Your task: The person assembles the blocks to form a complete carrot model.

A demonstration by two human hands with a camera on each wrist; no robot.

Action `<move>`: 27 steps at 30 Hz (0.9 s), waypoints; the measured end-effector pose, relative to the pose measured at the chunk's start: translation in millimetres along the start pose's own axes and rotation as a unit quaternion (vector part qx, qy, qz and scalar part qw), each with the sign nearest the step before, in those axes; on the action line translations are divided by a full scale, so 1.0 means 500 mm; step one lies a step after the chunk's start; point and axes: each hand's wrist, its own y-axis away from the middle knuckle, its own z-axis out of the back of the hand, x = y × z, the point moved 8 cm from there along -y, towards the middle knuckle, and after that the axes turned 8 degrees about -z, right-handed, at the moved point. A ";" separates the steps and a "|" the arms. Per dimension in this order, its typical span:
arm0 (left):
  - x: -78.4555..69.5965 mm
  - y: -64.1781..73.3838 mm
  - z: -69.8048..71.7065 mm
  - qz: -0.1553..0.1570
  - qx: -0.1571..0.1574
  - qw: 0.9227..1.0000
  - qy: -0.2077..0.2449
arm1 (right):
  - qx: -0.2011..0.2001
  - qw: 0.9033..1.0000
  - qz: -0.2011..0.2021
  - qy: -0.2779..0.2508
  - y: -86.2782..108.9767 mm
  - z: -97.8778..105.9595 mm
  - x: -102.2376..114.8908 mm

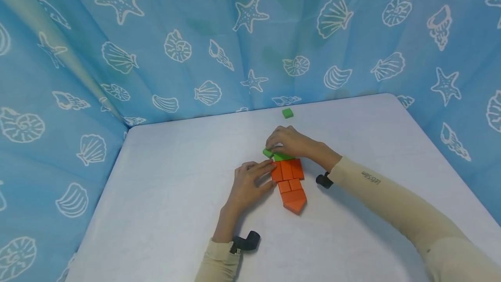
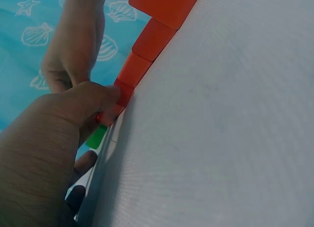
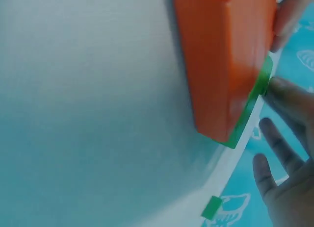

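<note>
Flat orange blocks (image 1: 287, 169) lie edge to edge on the table in a column ending in a pointed block (image 1: 295, 201). At their left edge my left hand (image 1: 250, 184) holds the leftmost orange block (image 1: 276, 172) with thumb and index finger at its two ends. My right hand (image 1: 291, 142) reaches over the top of the column and pinches a small green block (image 1: 268, 153); its fingertips partly cover it. Another green piece (image 1: 282, 157) lies against the top orange row. In the right wrist view the other fingers (image 3: 277, 143) are spread.
A loose green block (image 1: 287, 112) lies near the table's back edge. The white-covered table (image 1: 176, 186) meets a blue curtain (image 1: 156, 55) with shell prints at the back and sides. Each wrist wears a black camera (image 1: 247, 241).
</note>
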 end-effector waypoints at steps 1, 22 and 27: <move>0.001 0.000 0.001 0.000 -0.001 1.000 -0.001 | -0.002 1.000 -0.003 -0.007 -0.001 0.003 -0.003; 0.000 0.007 -0.008 0.019 0.013 1.000 -0.013 | -0.054 0.988 -0.140 0.045 -0.058 0.067 -0.205; 0.003 0.003 -0.001 0.016 0.011 1.000 -0.019 | -0.095 0.986 -0.128 0.057 -0.055 0.074 -0.204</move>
